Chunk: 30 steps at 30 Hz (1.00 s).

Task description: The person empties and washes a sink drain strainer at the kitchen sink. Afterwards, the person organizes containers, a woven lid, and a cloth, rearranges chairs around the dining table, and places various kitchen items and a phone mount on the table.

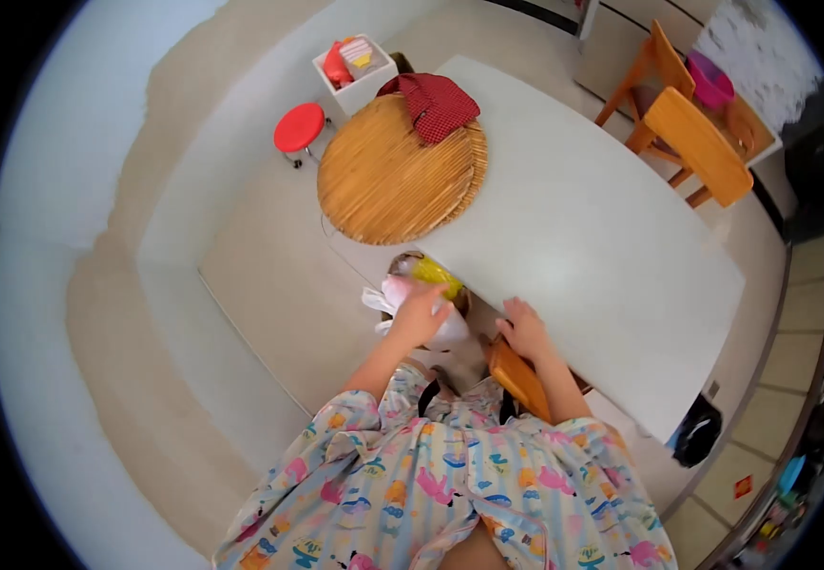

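My left hand [419,315] reaches over a bundle of bags beside the table's near edge; its fingers point toward a yellow bag [438,275], and whether they grip anything is too small to tell. Around it lie a white plastic bag [379,302] and something pink, above a container that is mostly hidden. My right hand [523,330] rests at the edge of the white table [602,237], over the top of a wooden chair back [518,378], with its fingers partly bent. Whether it grips the chair is unclear.
A round woven mat [383,176] with a red checked cloth [436,106] lies on the table's far left end. Beyond are a red stool [299,127] and a white bin [360,87]. Wooden chairs [697,142] stand at the upper right, near a pink basin [709,80].
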### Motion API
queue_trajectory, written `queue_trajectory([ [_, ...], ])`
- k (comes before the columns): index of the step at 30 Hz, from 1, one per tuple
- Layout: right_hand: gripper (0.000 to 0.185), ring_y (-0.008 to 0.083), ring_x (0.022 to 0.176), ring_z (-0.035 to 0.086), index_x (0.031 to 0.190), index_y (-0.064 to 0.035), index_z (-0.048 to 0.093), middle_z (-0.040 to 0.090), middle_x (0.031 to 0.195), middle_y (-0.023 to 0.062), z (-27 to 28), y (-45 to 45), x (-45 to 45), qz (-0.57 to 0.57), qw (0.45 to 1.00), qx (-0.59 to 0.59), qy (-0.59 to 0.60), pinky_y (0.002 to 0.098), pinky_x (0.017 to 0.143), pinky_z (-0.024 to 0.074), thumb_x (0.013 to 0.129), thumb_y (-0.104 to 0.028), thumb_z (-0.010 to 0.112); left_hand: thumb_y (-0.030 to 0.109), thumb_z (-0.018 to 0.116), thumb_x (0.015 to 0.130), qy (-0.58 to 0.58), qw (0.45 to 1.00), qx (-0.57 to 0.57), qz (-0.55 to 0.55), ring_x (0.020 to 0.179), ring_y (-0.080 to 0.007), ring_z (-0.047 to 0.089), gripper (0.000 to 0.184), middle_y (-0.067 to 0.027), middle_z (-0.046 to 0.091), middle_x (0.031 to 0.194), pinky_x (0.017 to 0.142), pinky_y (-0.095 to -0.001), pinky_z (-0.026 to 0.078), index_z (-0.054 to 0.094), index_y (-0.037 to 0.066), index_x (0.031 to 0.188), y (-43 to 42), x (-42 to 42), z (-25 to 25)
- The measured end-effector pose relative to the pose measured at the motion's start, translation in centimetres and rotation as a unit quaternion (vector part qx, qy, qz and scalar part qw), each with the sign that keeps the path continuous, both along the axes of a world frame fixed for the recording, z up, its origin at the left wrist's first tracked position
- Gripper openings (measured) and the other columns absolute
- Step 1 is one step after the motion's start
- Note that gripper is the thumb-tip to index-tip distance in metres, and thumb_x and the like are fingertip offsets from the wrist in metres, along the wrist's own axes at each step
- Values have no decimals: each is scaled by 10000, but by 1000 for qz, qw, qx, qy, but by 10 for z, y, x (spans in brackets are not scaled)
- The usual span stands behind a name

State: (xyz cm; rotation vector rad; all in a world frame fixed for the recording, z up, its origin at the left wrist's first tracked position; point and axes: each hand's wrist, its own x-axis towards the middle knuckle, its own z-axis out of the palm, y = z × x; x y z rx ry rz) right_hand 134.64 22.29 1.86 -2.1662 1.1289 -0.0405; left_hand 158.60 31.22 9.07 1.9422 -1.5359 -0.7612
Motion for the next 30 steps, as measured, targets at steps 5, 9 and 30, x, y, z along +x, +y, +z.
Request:
queue_trajectory([
  [5, 497, 350, 1300, 352, 1298, -113, 459, 361, 1424, 150, 17, -31, 73, -72, 992, -15, 104, 556, 996, 334, 863, -332, 556, 213, 634, 794, -157, 986, -25, 53, 1174, -373, 453, 451, -180, 528, 1238, 990, -439, 369, 544, 36, 1199, -56, 96, -8],
  [9, 523, 383, 1317, 314, 1310, -104, 458, 322, 1432, 210, 19, -26, 107, -108, 977, -7, 184, 533, 1023, 321, 844, -314, 569, 238, 639, 788, -240, 969, -50, 12, 1209, -367, 423, 488, -181, 517, 1251, 1003, -466, 344, 529, 41, 1221, -99, 174, -34],
  [30, 519, 328, 1360, 265, 1263, -119, 523, 291, 1468, 141, -18, 6, 153, -394, 913, -54, 95, 553, 1040, 301, 761, -203, 624, 269, 641, 794, -281, 925, 19, -256, 1128, -384, 431, 513, -211, 468, 1253, 979, -433, 360, 526, -12, 1207, -124, 227, -39],
])
